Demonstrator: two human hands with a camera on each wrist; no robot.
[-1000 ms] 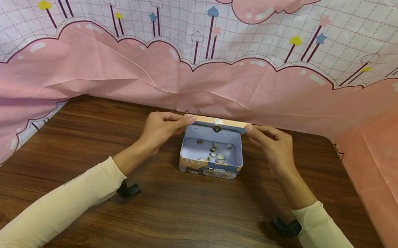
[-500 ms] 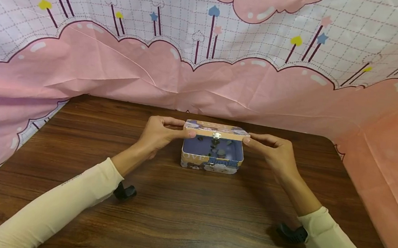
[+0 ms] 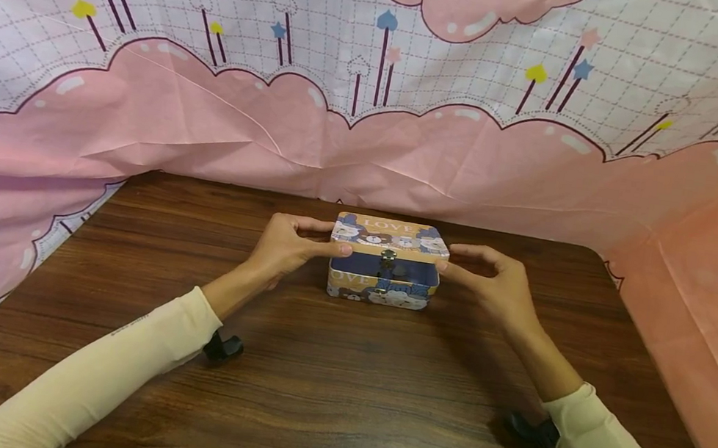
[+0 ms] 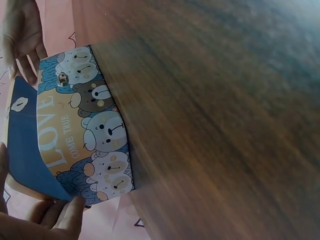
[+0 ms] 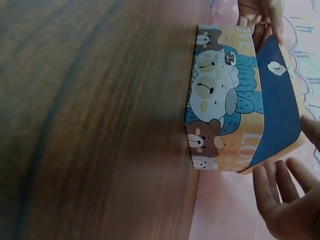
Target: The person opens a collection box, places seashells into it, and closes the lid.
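Note:
A small rectangular tin box (image 3: 413, 300), printed with cartoon bears and the word LOVE, stands on the brown table. Its hinged lid (image 3: 391, 233) slopes down, leaving a gap along the front that shows the blue interior. A metal clasp (image 3: 388, 255) hangs from the lid's front edge above the catch plate (image 4: 62, 79) on the box front. My left hand (image 3: 283, 245) holds the lid's left end, thumb at the front corner, fingers by the side. My right hand (image 3: 501, 284) holds the right end likewise. The contents are mostly hidden in shadow under the lid.
The wood-grain table (image 3: 340, 392) spreads in front of and beside the box. A pink and white patterned cloth (image 3: 245, 115) hangs close behind it and along both sides. Dark wrist mounts (image 3: 223, 347) stick out below the sleeves.
Both hands have swung the lid forward and down from nearly upright, so its printed top now faces up. The small stones and shells seen inside earlier are now mostly covered.

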